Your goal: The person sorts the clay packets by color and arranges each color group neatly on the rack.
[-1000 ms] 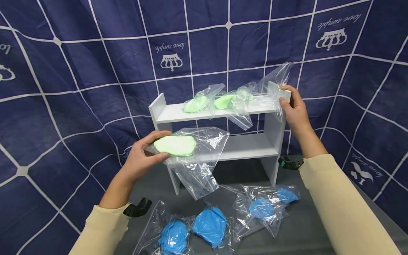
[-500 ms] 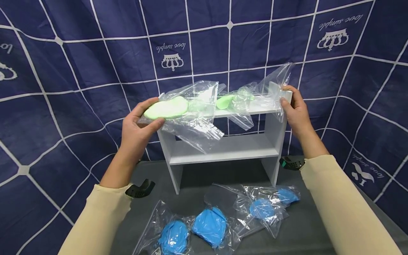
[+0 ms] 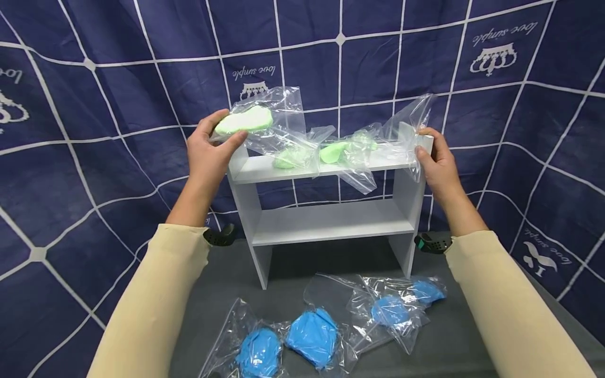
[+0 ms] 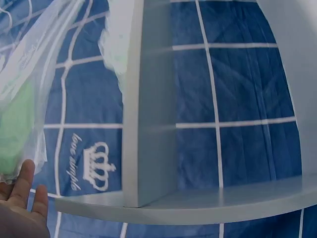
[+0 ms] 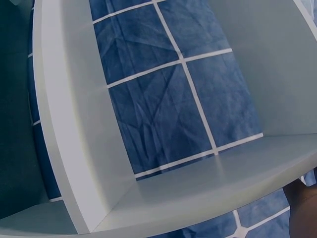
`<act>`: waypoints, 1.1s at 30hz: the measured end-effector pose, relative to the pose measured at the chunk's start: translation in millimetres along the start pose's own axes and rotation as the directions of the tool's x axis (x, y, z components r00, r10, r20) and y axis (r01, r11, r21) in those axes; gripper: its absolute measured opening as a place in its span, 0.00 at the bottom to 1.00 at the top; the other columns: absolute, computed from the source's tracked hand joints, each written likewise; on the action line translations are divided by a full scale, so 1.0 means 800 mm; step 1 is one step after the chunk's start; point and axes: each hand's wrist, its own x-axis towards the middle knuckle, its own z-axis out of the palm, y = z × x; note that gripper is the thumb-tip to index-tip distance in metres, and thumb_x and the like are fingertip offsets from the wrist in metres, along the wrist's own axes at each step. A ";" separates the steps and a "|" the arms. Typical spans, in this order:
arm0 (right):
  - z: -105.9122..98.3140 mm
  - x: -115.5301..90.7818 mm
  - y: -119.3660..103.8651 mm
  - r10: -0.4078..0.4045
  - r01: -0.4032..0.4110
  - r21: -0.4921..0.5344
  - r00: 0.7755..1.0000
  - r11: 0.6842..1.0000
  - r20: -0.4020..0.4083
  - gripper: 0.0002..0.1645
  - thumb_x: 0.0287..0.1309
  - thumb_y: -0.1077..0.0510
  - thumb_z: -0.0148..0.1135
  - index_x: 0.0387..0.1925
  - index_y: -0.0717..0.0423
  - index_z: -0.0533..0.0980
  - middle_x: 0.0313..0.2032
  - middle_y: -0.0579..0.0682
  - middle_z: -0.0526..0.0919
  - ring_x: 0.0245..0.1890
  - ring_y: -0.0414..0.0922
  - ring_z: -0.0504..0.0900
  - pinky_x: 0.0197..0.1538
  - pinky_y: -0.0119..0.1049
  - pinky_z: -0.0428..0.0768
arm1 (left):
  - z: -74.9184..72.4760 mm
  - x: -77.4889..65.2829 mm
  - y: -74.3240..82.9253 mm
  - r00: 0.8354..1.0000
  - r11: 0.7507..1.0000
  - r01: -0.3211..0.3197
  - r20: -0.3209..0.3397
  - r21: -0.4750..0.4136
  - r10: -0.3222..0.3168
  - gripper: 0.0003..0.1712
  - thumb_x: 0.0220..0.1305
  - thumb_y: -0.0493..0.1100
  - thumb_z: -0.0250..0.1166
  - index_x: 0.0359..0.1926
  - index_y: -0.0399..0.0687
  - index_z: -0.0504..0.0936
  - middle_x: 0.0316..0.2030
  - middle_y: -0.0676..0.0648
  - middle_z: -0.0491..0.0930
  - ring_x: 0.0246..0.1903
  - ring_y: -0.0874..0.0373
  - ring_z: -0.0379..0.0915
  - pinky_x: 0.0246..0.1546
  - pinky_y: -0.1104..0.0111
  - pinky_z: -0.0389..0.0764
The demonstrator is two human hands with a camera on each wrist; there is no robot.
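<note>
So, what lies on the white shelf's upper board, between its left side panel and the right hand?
In the head view, light-green lumps in clear plastic bags lie there, at least two; their overlap hides the count.

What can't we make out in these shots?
- Held green lump: left wrist view, cut off by left edge.
- Right grip: right wrist view, mostly cut off by right edge.
- Right-hand shelved green lump: head view, right side veiled by crumpled film.
- Lower-left bag: head view, near end cut off by bottom edge.
</note>
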 end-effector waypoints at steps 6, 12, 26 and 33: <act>-0.001 0.004 0.005 0.003 -0.003 -0.006 1.000 1.000 0.009 0.23 0.71 0.66 0.46 0.63 0.46 0.70 0.54 0.39 0.73 0.49 0.38 0.71 0.47 0.28 0.70 | 0.011 0.019 -0.019 0.993 0.991 0.120 -0.001 0.065 -0.120 0.33 0.57 0.48 0.74 0.65 0.54 0.77 0.59 0.49 0.78 0.39 0.69 0.74 0.38 0.80 0.76; 0.000 0.005 0.005 0.004 -0.004 -0.008 1.000 1.000 0.010 0.23 0.72 0.65 0.46 0.63 0.45 0.70 0.55 0.40 0.72 0.50 0.38 0.71 0.47 0.29 0.70 | 0.020 0.024 -0.034 0.985 0.979 0.174 0.001 0.107 -0.175 0.33 0.58 0.51 0.73 0.64 0.55 0.76 0.64 0.51 0.76 0.51 0.64 0.74 0.53 0.75 0.73; -0.001 0.001 0.004 0.013 -0.013 -0.016 1.000 1.000 0.002 0.23 0.72 0.64 0.47 0.63 0.44 0.70 0.58 0.41 0.71 0.51 0.38 0.71 0.48 0.29 0.70 | 0.027 0.013 -0.060 0.970 0.968 0.240 0.016 0.079 -0.242 0.31 0.55 0.50 0.75 0.60 0.55 0.79 0.62 0.52 0.78 0.65 0.63 0.67 0.68 0.69 0.64; -0.002 0.001 0.004 0.015 -0.015 -0.024 1.000 1.000 -0.007 0.23 0.72 0.65 0.47 0.63 0.43 0.70 0.58 0.40 0.71 0.51 0.38 0.71 0.48 0.29 0.70 | 0.031 0.005 -0.071 0.970 0.969 0.243 -0.011 -0.054 -0.243 0.27 0.57 0.46 0.74 0.58 0.55 0.81 0.60 0.52 0.79 0.61 0.64 0.68 0.63 0.72 0.66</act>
